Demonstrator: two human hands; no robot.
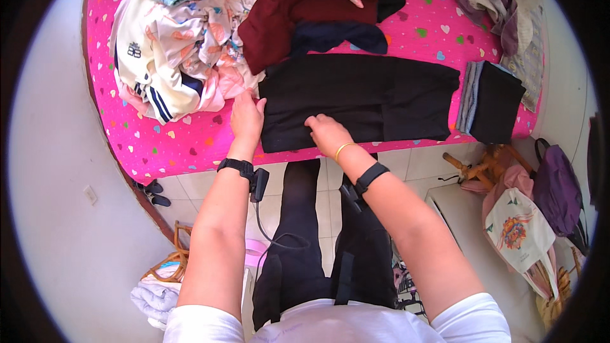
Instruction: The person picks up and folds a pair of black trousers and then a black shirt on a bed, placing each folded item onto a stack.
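A black garment [356, 101] lies folded into a long, flat rectangle along the near edge of the bed; its exact kind does not show. At its left end, my left hand [248, 116] touches the edge with the thumb out and the fingers pointing away from me, next to the clothes pile. My right hand [328, 134] rests on the near half of the same garment, left of its middle, fingers loosely extended and nothing held. A few creases run through the cloth between my hands.
The bed has a pink heart-patterned sheet [190, 133]. Loose white and patterned clothes [171, 44] heap up at the left, with a dark red garment [279, 13] behind. A folded stack [492, 98] sits at the right. Bags [521, 225] hang at the lower right.
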